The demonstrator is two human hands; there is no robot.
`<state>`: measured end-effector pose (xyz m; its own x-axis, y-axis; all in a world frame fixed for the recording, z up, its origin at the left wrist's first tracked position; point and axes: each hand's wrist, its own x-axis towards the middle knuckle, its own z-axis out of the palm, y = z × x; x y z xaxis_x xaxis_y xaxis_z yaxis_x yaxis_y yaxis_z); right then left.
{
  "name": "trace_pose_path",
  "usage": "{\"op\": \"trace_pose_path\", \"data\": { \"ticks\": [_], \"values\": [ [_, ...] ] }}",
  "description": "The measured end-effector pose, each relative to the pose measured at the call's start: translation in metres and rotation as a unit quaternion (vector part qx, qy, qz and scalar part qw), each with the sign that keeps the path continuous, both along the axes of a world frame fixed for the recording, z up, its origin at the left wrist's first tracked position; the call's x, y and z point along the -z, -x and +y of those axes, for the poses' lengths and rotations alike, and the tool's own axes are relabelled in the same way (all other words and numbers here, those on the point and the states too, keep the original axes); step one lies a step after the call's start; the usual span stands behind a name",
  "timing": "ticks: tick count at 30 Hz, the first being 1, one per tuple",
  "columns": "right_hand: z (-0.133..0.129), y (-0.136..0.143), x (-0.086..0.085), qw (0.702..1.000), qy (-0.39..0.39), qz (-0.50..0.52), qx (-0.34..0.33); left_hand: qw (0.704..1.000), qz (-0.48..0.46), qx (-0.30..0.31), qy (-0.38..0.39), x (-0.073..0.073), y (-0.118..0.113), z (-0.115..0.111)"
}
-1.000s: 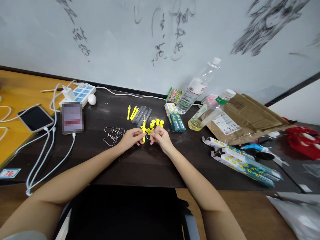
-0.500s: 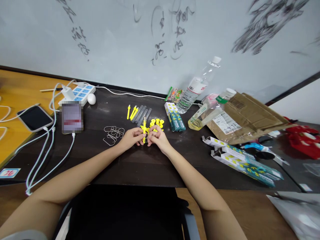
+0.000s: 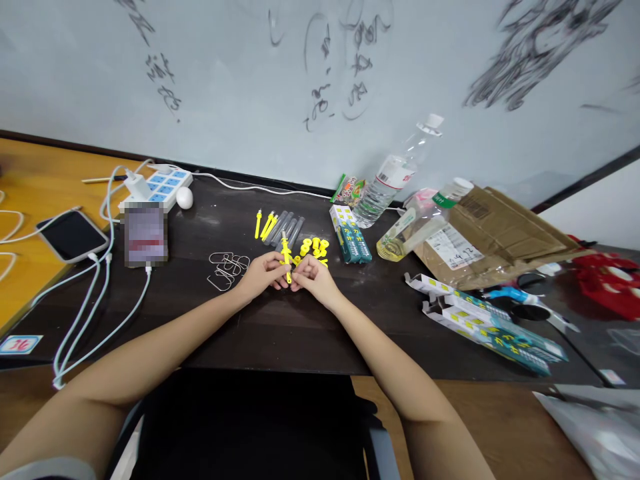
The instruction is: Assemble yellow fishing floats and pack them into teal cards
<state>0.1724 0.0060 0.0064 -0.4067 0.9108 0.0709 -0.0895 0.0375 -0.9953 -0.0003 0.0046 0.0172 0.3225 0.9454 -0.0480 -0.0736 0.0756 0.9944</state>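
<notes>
My left hand (image 3: pixel 267 272) pinches a slim yellow plastic rod (image 3: pixel 287 252) with a metallic spring-like upper end, held tilted over the table. My right hand (image 3: pixel 313 277) is closed at the rod's lower end, thumb and fingertips together; whatever lies between them is too small to make out. Just beyond the hands lie small yellow caps (image 3: pixel 319 247), several clear tubes (image 3: pixel 291 227) and more yellow rods (image 3: pixel 269 223). To the left of my left hand is a loose group of bent metal wire hooks (image 3: pixel 230 268).
Teal-and-white boxes (image 3: pixel 351 237) stand right of the parts, with opened boxes (image 3: pixel 493 330) further right. Behind are a water bottle (image 3: pixel 393 175), a leaning second bottle (image 3: pixel 423 220) and a brown paper package (image 3: pixel 493 227). Phones (image 3: pixel 74 235), charging cables and a power strip (image 3: pixel 165 187) occupy the left.
My right hand has shifted slightly, its fingertips now closer against the rod's lower end. The rod leans a little more to the left at its top.
</notes>
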Motion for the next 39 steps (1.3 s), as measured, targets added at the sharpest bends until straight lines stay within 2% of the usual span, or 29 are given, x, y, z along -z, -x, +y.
{"op": "trace_pose_path", "data": {
  "ticks": [4, 8, 15, 20, 25, 39],
  "values": [
    [0.0, 0.002, 0.005, 0.999, -0.008, -0.028, -0.023, 1.0, -0.005, 0.001, 0.016, 0.0, 0.0, 0.0],
    [0.002, 0.002, 0.006, 0.999, -0.017, -0.039, -0.012, 1.0, -0.008, 0.001, 0.019, 0.0, -0.001, 0.0],
    [0.005, -0.001, -0.002, 0.993, -0.042, -0.042, 0.098, 1.0, -0.005, -0.018, 0.02, 0.002, -0.001, 0.002],
    [0.001, -0.001, -0.006, 0.998, 0.039, 0.028, 0.039, 1.0, 0.009, -0.004, -0.008, 0.005, 0.0, 0.002],
    [-0.003, 0.001, -0.003, 0.994, 0.1, 0.012, -0.03, 0.999, 0.018, 0.005, -0.038, 0.007, 0.001, 0.002],
    [-0.001, -0.001, -0.001, 0.996, 0.084, 0.001, -0.039, 0.999, 0.023, 0.025, -0.036, 0.007, 0.0, 0.001]
  ]
}}
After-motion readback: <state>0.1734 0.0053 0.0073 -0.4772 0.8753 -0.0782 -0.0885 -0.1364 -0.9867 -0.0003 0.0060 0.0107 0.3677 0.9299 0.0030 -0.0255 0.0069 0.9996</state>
